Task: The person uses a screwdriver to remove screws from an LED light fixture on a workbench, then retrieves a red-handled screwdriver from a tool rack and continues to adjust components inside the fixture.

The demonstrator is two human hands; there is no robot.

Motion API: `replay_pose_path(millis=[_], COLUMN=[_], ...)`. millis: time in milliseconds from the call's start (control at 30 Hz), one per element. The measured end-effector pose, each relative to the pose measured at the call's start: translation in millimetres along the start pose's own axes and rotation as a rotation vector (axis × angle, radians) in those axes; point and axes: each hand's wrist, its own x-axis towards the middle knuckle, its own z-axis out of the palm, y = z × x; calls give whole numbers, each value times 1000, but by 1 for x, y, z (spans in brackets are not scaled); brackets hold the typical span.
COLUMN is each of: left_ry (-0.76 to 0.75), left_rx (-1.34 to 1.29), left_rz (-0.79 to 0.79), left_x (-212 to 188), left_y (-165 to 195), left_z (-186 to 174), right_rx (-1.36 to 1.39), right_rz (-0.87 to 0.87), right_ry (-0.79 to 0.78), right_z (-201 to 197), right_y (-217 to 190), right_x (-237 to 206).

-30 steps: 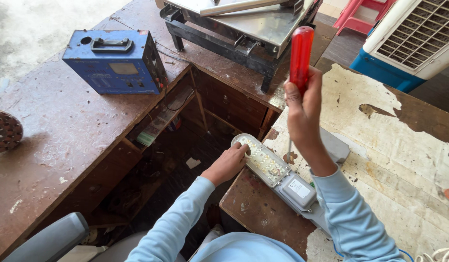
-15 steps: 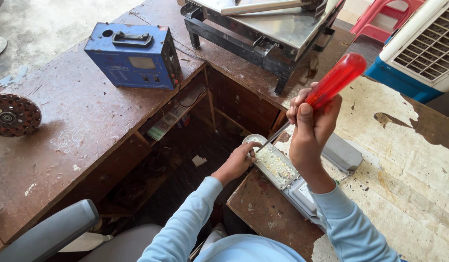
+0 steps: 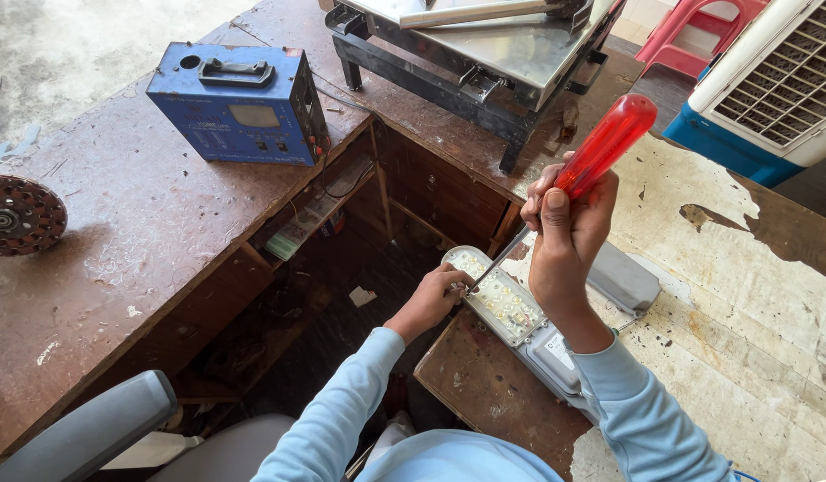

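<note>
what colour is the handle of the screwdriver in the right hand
Translucent red; the screwdriver handle shows clearly in the head view, gripped by the right hand.
</note>
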Motion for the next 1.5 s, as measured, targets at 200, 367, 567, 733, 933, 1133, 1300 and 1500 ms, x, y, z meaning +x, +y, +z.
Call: replay_pose_path(millis=[200, 367, 567, 733, 933, 1133, 1300, 1500], left_ry=[-14, -21, -22, -32, -24, 89, 294, 364], left_rx=[-29, -15, 8, -23, -318, -316, -186, -265], left_rz=[-29, -42, -43, -53, 291, 335, 245, 184], left_x=[1, 1, 2, 1, -4, -2, 4, 13], left_y=[1, 2, 0, 1, 26, 40, 38, 48], left_z=[-1, -1, -1, -1, -17, -22, -13, 1], right_rx=[0, 13, -14, 50, 258, 380, 418, 359], right_rz=[13, 15, 19, 113, 393, 535, 599, 633], right_ry=[20, 15, -13, -159, -334, -324, -322, -358], right_z=[0, -1, 1, -2, 0, -12, -29, -32], right_y=[0, -4, -5, -4, 7, 31, 50, 51], right_x=[1, 3, 2, 8, 20, 0, -9, -10])
